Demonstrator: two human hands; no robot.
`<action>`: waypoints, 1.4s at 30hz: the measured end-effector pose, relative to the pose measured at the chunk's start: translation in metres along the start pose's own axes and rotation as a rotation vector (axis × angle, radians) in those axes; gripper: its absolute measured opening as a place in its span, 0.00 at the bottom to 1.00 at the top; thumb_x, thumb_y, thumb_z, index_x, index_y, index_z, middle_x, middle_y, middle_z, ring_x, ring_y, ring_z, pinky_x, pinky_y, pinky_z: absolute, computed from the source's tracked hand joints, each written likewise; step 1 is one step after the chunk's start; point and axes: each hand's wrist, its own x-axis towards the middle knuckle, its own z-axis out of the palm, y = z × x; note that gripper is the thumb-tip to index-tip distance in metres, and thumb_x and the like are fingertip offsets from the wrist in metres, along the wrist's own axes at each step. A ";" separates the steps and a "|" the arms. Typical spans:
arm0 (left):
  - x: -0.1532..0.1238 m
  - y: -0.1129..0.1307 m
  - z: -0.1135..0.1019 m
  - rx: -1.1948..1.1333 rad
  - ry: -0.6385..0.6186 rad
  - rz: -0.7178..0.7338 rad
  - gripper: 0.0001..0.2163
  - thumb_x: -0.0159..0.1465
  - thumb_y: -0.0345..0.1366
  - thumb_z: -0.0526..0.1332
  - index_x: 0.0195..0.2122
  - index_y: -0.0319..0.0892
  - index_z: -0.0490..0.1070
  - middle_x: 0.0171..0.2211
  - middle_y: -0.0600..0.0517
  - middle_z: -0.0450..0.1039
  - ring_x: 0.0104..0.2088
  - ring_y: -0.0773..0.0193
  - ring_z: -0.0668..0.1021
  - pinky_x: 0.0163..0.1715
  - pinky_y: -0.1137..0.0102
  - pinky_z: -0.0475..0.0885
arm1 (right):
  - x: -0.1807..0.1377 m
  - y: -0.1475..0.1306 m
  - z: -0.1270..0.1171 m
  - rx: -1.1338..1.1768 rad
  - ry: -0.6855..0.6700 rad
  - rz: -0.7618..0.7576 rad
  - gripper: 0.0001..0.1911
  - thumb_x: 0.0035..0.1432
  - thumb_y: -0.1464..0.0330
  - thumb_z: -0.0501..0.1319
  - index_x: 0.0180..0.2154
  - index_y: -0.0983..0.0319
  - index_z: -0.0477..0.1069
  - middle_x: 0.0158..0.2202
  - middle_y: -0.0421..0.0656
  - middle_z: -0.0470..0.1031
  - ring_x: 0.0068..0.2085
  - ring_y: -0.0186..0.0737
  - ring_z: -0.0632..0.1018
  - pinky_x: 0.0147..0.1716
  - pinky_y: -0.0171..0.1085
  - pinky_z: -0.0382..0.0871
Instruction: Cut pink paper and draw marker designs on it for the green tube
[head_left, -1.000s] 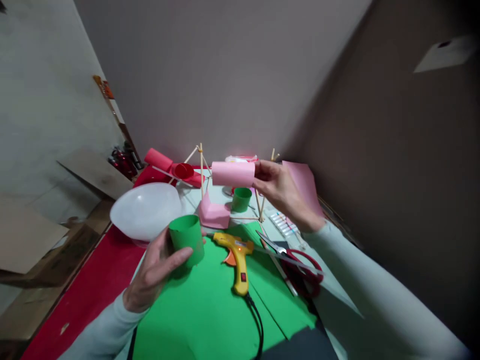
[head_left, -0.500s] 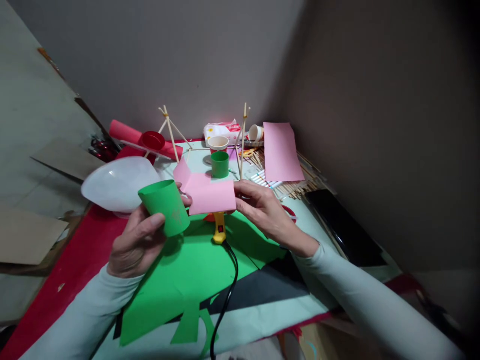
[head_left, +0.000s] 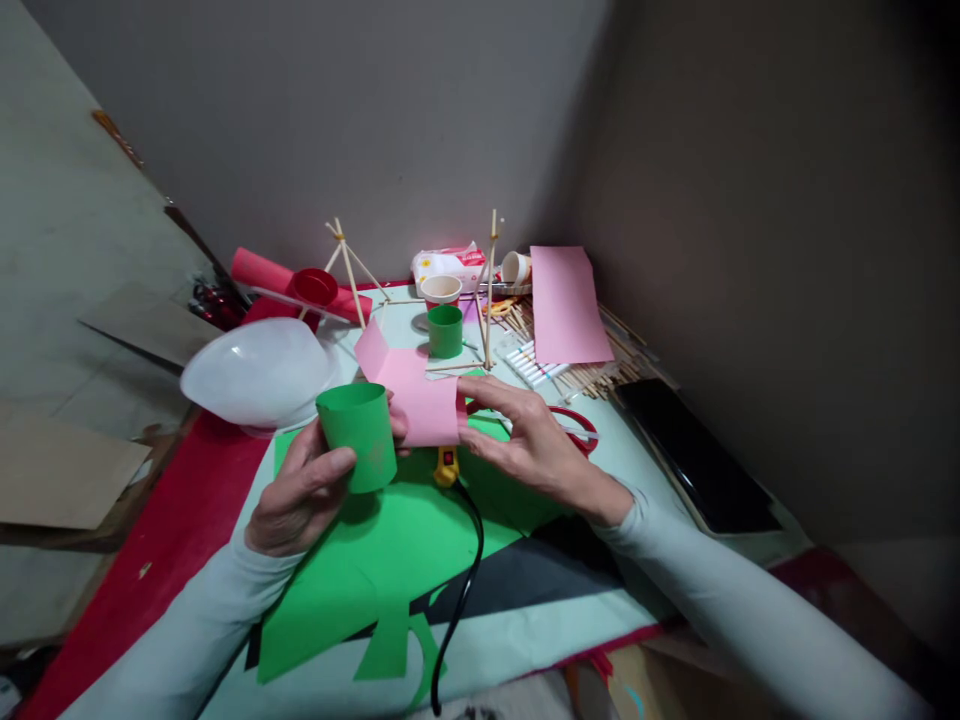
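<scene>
My left hand (head_left: 304, 490) is closed around a green paper cylinder (head_left: 360, 440), held upright above the table, and its fingertips reach behind to a folded pink paper piece (head_left: 427, 405). At the right edge of that pink paper, my right hand (head_left: 517, 430) grips it between thumb and fingers. One pink flap stands up at the paper's far left corner. Beneath the paper the yellow handle of a corded tool (head_left: 447, 466) shows, with its front part hidden. Green paper sheets (head_left: 330, 580) lie below both hands.
Behind stand a smaller green cylinder (head_left: 445, 335), a paper cup (head_left: 441, 290) and stick frames (head_left: 349, 270). A white plastic bowl (head_left: 255, 370) sits left. A black phone-like slab (head_left: 690, 455), pink sheet (head_left: 570, 305) and markers (head_left: 536, 362) are right. A black cord (head_left: 476, 560) crosses the front.
The green cylinder has moved right and slightly down with my left hand, now more upright. The pink paper's right edge has shifted left and down with my right hand. The view has shifted slightly.
</scene>
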 end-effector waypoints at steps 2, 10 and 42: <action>0.000 0.000 0.000 -0.007 -0.001 0.021 0.22 0.56 0.40 0.73 0.52 0.40 0.80 0.43 0.44 0.84 0.41 0.52 0.85 0.44 0.64 0.81 | 0.000 0.000 0.000 0.012 0.001 0.013 0.17 0.66 0.66 0.65 0.55 0.61 0.76 0.54 0.52 0.81 0.54 0.48 0.80 0.54 0.47 0.75; -0.006 0.010 0.005 0.025 0.150 -0.024 0.24 0.54 0.42 0.75 0.52 0.42 0.79 0.43 0.46 0.84 0.42 0.55 0.84 0.42 0.68 0.80 | -0.001 -0.013 0.005 0.052 0.117 0.016 0.10 0.64 0.77 0.60 0.43 0.60 0.77 0.43 0.45 0.83 0.45 0.42 0.81 0.48 0.41 0.75; 0.019 -0.003 -0.029 1.034 0.161 0.369 0.18 0.63 0.36 0.65 0.54 0.44 0.69 0.52 0.46 0.77 0.53 0.53 0.78 0.55 0.59 0.72 | 0.181 0.085 0.051 -1.153 -0.298 -0.075 0.15 0.70 0.68 0.61 0.55 0.67 0.71 0.56 0.54 0.74 0.55 0.51 0.76 0.53 0.52 0.73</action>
